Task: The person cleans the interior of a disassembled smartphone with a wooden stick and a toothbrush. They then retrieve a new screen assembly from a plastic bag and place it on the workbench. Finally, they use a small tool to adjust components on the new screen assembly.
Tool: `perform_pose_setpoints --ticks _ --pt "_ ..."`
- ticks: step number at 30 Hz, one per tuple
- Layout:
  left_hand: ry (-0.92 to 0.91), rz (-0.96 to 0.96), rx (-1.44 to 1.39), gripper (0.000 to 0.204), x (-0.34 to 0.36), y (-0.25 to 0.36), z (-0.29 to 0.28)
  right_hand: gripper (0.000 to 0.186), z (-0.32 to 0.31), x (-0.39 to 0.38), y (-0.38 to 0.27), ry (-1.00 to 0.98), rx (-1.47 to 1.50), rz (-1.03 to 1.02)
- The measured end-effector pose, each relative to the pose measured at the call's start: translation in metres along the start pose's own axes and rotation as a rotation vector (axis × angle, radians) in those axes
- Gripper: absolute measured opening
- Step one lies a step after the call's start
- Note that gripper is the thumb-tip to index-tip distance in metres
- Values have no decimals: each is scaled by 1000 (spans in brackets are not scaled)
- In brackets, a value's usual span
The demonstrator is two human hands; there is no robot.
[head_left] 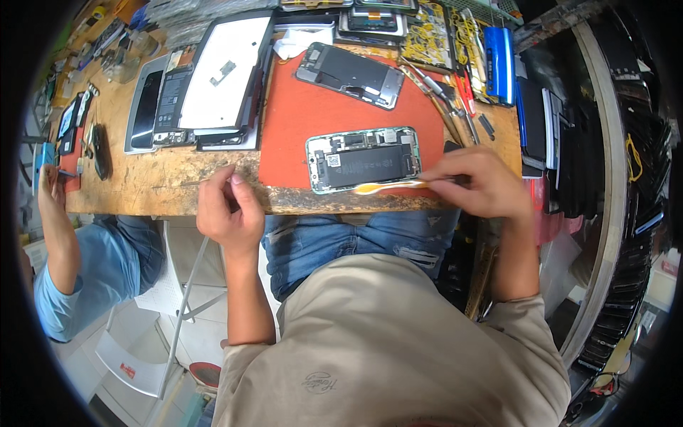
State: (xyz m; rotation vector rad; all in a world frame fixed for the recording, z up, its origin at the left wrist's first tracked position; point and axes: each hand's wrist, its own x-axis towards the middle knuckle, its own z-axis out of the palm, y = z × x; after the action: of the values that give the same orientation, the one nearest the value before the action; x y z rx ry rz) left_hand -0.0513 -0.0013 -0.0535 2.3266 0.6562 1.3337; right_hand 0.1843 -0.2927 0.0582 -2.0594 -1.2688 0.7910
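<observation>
The workbench point(135, 192) is rough, scuffed wood, topped by a matt orange-red mat point(281, 160). The opened smartphone point(334, 179) has a smooth, metal-looking rim around a matt black battery point(370, 164). The jeans point(313, 245) are faded, frayed denim, the shirt point(398, 320) soft matt cloth, the folding chair's leg point(179, 309) smooth metal.

Opened phone point(364, 160): near, on red mat point(282, 146)
Left hand point(231, 212): left of phone, fingers curled
Right hand point(484, 183): holding blurred yellow-white strip point(388, 187)
</observation>
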Motion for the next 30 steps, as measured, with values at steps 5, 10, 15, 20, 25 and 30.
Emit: perform_pose_setpoints --ticks 5,10,15,20,25,30 --pt "39 81 86 11 0 -1 7 14 8 -3 3 49 66 3" --pt "0 58 64 11 1 -1 2 14 38 11 0 96 -58 -163" --pt "16 81 77 11 0 -2 4 14 -7 -16 2 153 -2 -140" --pt "38 63 78 11 -1 -1 6 17 30 -23 -12 244 -46 -46" --pt "6 83 45 11 1 0 2 16 76 -1 -28 345 -126 -134" --pt "-2 71 68 11 1 0 4 18 84 0 -41 348 -181 -95"
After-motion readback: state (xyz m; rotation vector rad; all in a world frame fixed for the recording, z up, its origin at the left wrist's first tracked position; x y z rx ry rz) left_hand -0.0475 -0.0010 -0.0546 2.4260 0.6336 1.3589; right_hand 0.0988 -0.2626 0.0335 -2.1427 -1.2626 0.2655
